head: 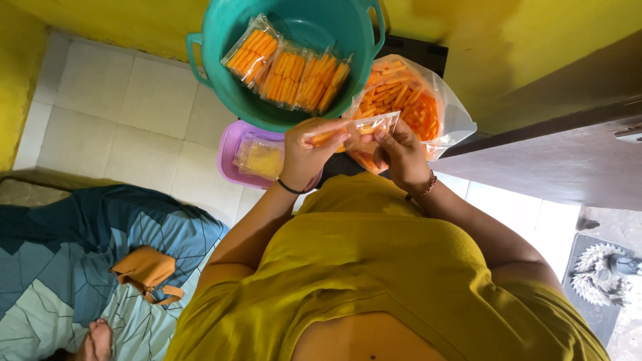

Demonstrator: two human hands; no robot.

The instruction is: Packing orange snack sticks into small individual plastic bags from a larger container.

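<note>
I hold a small clear packet [348, 132] of orange snack sticks between both my hands, just below the rim of the teal tub [221, 80]. My left hand [306, 155] is closed on the packet's left end, thumb and fingers pinching the plastic, a thin dark band round that wrist. My right hand [401, 155] grips the packet's right end, fingertips pressed along its top edge, a beaded bracelet on that wrist. The packet lies nearly level between the two hands, tilted up a little to the right.

Inside the teal tub, on its near side, lie several filled packets [287, 70] of the same orange sticks, side by side and overlapping. To the right of the tub, touching its wall, sits a big open clear bag [408, 93] full of loose orange sticks; my right hand is just in front of it. Below the tub, partly under its rim, is a purple tub [229, 150] holding a stack of empty clear bags [262, 157]; my left hand is just beside it.

Well away from the tub, down and to the left, a blue patterned sheet [80, 247] covers a mattress, with a tan pouch [148, 271] lying on it. The tub rests on a pale tiled floor [134, 100] against a yellow wall [535, 33].
</note>
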